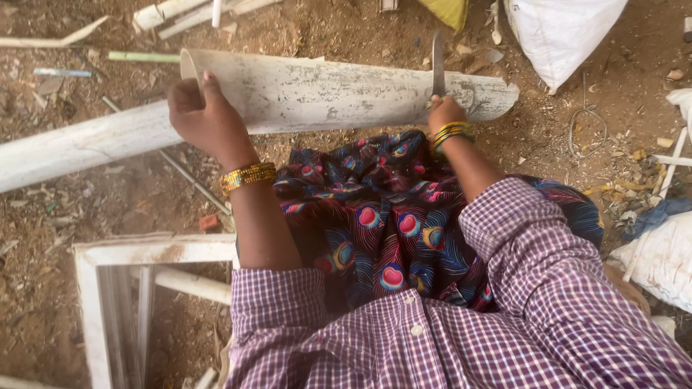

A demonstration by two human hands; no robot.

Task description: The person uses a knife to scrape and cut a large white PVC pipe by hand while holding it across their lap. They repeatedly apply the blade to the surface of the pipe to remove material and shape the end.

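White plastic pipe (339, 92) lay crosswise over the lap, long axis left to right. Left hand (202, 115) gripped its open end; right hand (445, 114) clasped a knife (437, 65), blade upright against the pipe.

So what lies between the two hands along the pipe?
In the head view, only the bare, dirt-streaked curved face of the split white pipe runs between the left hand and the right hand, which grips a blade.
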